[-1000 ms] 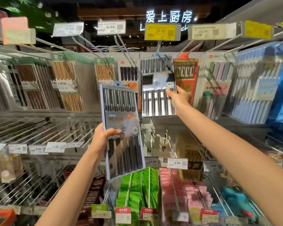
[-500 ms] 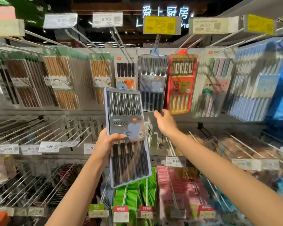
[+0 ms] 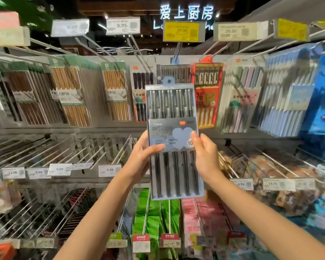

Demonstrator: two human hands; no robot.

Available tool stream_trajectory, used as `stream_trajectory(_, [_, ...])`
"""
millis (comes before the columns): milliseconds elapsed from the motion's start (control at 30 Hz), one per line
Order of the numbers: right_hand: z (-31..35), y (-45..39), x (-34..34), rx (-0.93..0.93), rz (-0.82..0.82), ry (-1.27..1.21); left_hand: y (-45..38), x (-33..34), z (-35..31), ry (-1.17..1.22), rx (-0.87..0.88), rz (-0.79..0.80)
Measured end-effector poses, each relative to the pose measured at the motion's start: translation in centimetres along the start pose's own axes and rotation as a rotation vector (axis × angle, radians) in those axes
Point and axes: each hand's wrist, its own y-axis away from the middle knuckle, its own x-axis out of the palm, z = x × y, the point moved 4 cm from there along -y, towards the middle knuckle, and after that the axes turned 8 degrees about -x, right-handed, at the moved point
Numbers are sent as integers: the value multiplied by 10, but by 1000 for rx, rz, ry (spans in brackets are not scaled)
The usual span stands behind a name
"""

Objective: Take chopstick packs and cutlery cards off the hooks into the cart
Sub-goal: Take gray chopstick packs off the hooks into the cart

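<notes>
Both hands hold one grey chopstick pack (image 3: 174,141) upright in front of the hook wall, clear of any hook. The left hand (image 3: 142,156) grips the pack's left edge, thumb lying across the front label, fingers hidden behind. The right hand (image 3: 204,156) grips the right edge the same way, thumb tip on the label. The cart is not in view, so the pack has to travel down and out of sight to reach it. Risks, as I judge them: the plastic face looks slick and the hold is only at mid-height on the edges, so a quick swing could let it slide or twist out, more so if one hand lets go first. The hanger tab (image 3: 168,80) on top sits just in front of the grey packs (image 3: 175,74) left on the top hook and next to the red pack (image 3: 207,94); lifting or tilting back could snag it or knock those loose. Bare hooks (image 3: 94,149) below left stick out toward the forearms and could catch the pack's corner on the way down.
</notes>
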Motion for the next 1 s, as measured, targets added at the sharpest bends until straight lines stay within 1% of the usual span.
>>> stream_trajectory(100, [19, -19, -11, -47, -19, 34, 3, 2, -4, -36, -6, 84])
stream_trajectory(167, [30, -31, -16, -58, -21, 31, 5, 8, -9, -72, 20, 116])
stream_trajectory(300, [44, -54, -21, -39, -22, 2, 3, 18, -24, -54, 88, 77])
stream_trajectory(467, [53, -82, -22, -55, -41, -24, -12, 16, -46, -4, 113, 48])
stream_trajectory(567, [57, -93, -20, -29, -67, -27, -23, 15, -55, 13, 92, 25])
stream_trajectory(700, [50, -100, -17, 71, -81, -16, -30, 17, -61, 26, 39, 4])
stream_trajectory(867, [44, -114, -6, 163, -70, 31, -39, 10, -65, 48, -24, -103])
stream_trajectory(967, [41, -123, 1, 245, -8, -27, -47, 6, -66, 57, -56, -204])
stream_trajectory(1000, [38, -124, 3, 247, 24, -65, -51, 5, -64, 51, -76, -238])
